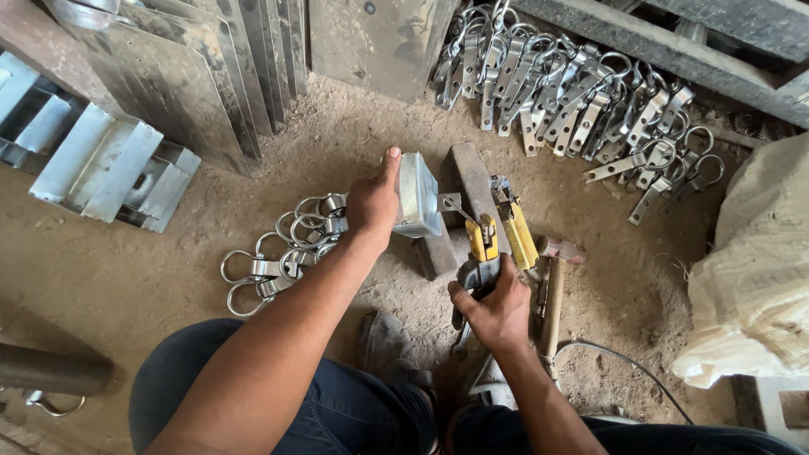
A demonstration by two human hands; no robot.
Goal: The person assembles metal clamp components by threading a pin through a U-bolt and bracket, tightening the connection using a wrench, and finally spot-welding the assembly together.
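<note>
My left hand grips a small grey sheet-metal box, holding it against a rusty steel block on the sandy floor. My right hand is closed around the handles of yellow-and-black pliers, whose jaws meet a thin metal tab at the box's right side. A second yellow tool lies just right of the pliers.
A hammer with a wooden handle lies by my right hand. Several ring-ended metal clips sit left of the box; a larger heap lies at the back. Metal sheets lean at the upper left. A white sack stands right.
</note>
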